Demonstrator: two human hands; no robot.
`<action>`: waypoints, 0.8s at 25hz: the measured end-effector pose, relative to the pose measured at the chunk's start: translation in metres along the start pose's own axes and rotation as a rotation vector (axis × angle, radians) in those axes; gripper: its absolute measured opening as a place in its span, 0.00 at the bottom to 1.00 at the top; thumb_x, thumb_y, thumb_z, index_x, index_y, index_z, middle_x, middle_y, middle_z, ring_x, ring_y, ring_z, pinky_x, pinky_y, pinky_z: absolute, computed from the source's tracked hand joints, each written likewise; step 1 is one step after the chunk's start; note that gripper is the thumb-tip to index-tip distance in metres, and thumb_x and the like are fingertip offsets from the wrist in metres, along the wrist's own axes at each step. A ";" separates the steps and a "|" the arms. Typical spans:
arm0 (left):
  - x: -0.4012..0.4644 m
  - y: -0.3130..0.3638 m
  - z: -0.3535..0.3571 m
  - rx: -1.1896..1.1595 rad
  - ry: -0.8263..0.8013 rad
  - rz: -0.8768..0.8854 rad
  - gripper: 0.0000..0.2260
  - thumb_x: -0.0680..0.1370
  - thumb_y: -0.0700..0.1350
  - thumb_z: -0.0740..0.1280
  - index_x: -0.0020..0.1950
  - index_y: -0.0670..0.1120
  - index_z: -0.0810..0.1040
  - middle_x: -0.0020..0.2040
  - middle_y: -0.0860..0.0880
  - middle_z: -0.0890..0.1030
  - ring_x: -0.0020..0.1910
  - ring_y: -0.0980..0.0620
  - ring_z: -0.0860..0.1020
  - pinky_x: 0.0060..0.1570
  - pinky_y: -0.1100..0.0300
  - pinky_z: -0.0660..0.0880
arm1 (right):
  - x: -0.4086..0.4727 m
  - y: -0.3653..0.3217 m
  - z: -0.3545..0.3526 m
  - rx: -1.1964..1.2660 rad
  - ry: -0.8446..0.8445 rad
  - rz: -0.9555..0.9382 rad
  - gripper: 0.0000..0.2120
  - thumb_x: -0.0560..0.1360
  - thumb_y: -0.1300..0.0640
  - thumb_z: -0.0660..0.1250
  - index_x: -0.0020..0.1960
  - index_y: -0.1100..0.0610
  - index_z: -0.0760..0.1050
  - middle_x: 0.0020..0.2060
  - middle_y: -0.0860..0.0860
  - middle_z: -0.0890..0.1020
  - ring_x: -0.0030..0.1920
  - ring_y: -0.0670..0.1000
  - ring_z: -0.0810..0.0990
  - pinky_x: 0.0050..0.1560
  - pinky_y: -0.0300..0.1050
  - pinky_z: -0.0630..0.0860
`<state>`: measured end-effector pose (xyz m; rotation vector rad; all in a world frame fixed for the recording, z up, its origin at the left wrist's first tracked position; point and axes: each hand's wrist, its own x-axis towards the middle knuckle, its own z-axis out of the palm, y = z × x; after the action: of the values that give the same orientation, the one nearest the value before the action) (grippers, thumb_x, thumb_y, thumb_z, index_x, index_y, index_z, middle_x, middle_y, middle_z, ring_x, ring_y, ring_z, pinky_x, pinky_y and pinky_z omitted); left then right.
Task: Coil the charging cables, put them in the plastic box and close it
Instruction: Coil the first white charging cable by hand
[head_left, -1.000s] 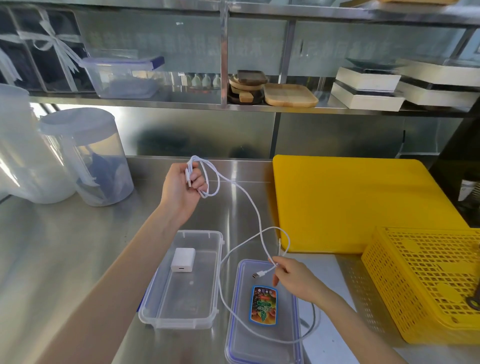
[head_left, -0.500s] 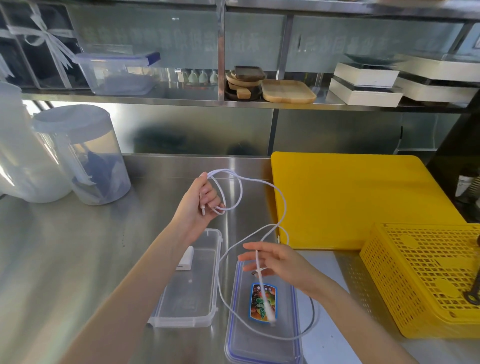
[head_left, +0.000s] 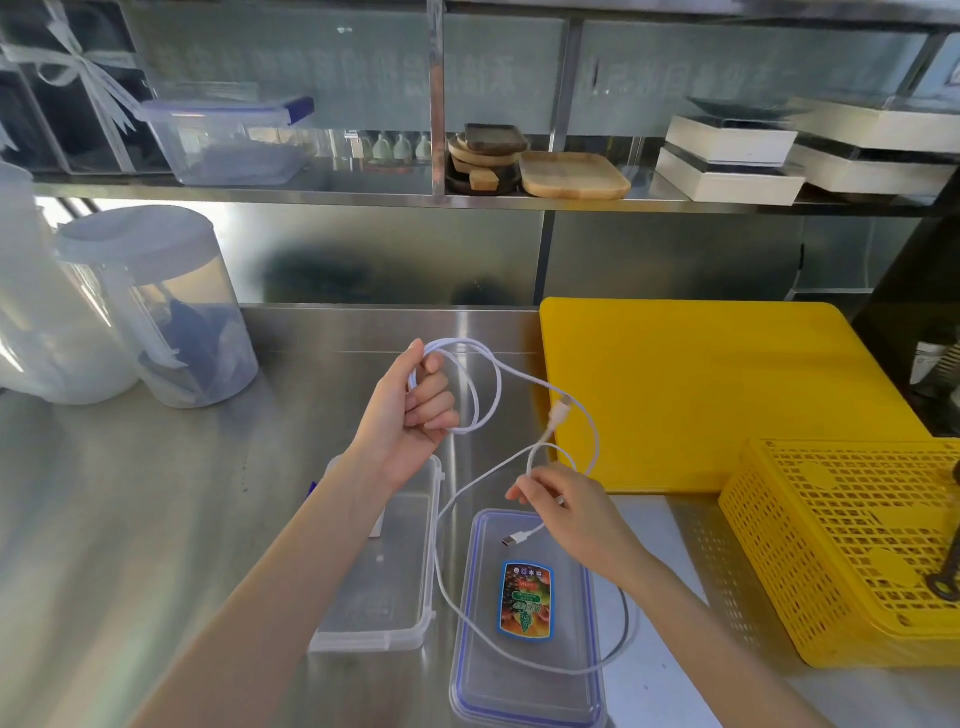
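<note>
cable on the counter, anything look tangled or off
Nothing damaged. The white cable is only partly coiled in the left hand; its slack trails loosely across the lid, past the right hand.

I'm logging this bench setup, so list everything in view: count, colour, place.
charging cable: 1, white, held above the counter
plastic box: 1, clear, open, below the left forearm
lid: 1, clear with blue rim, right of the box
counter: 1, steel
cutting board: 1, yellow, right rear
basket: 1, yellow, far right
lidded jar: 1, clear, left
wooden trays: several, brown, shelf
left hand: grips the coiled loops
right hand: pinches the cable
</note>
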<state>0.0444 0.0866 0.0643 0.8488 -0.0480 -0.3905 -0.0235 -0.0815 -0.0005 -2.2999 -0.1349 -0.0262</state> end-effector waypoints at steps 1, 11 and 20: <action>0.000 0.001 0.002 -0.020 0.000 0.007 0.18 0.80 0.51 0.52 0.32 0.47 0.65 0.15 0.53 0.60 0.21 0.53 0.49 0.18 0.69 0.55 | -0.001 0.001 0.001 0.009 -0.007 0.003 0.12 0.79 0.54 0.55 0.50 0.54 0.78 0.40 0.48 0.78 0.42 0.43 0.76 0.39 0.29 0.69; -0.001 0.005 0.005 -0.184 -0.008 0.028 0.23 0.80 0.50 0.51 0.26 0.47 0.68 0.14 0.52 0.61 0.15 0.53 0.53 0.16 0.69 0.55 | -0.004 0.008 0.009 -0.232 -0.048 -0.053 0.16 0.79 0.52 0.55 0.65 0.49 0.71 0.56 0.52 0.81 0.54 0.49 0.78 0.53 0.46 0.78; -0.008 -0.007 0.013 -0.234 -0.056 -0.057 0.24 0.80 0.50 0.50 0.26 0.46 0.68 0.20 0.50 0.52 0.20 0.54 0.49 0.16 0.70 0.55 | -0.002 0.002 0.002 -0.172 0.037 -0.122 0.13 0.79 0.54 0.56 0.60 0.51 0.75 0.40 0.45 0.78 0.34 0.40 0.72 0.32 0.29 0.65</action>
<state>0.0323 0.0758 0.0686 0.6089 -0.0290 -0.4634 -0.0258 -0.0815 -0.0039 -2.4578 -0.2627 -0.1480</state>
